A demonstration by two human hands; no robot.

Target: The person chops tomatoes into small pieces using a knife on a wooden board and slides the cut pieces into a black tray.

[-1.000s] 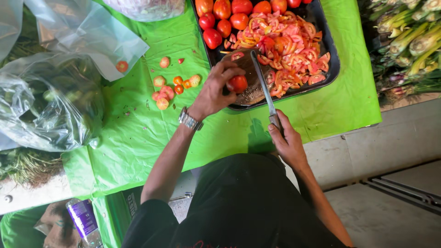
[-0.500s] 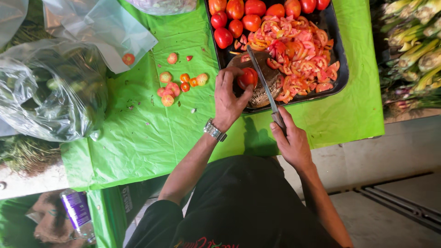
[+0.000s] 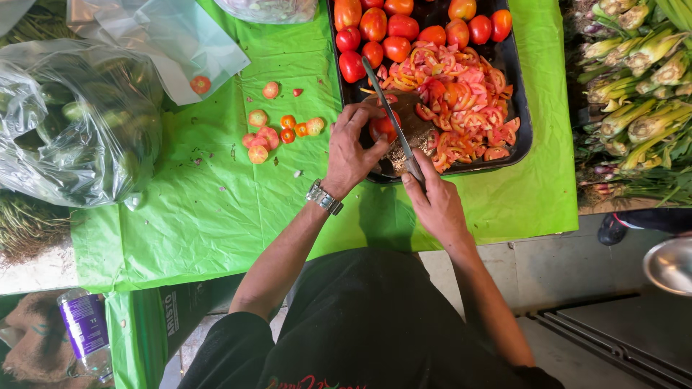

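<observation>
Gripped between thumb and fingertips of the left hand point(image 3: 353, 148), a red tomato point(image 3: 382, 128) sits at the near edge of the black tray point(image 3: 520, 108); the right hand point(image 3: 436, 205) is closed around the handle of a long knife point(image 3: 389, 115), whose blade runs away from the body, across and just over the tomato. Compared with the views half a second and a second earlier, the blade has swung from the tomato's right side to lie over it, and the left hand has drawn the tomato slightly nearer the tray's front rim; judged from this, a cut is being set up or begun. Beyond the blade lie a heap of cut tomato pieces point(image 3: 468, 108) and a row of whole tomatoes point(image 3: 400, 32); trimmed tomato ends point(image 3: 270, 133) are scattered on the green plastic cover point(image 3: 216, 216) to the left, near a clear bag of vegetables point(image 3: 79, 122).
</observation>
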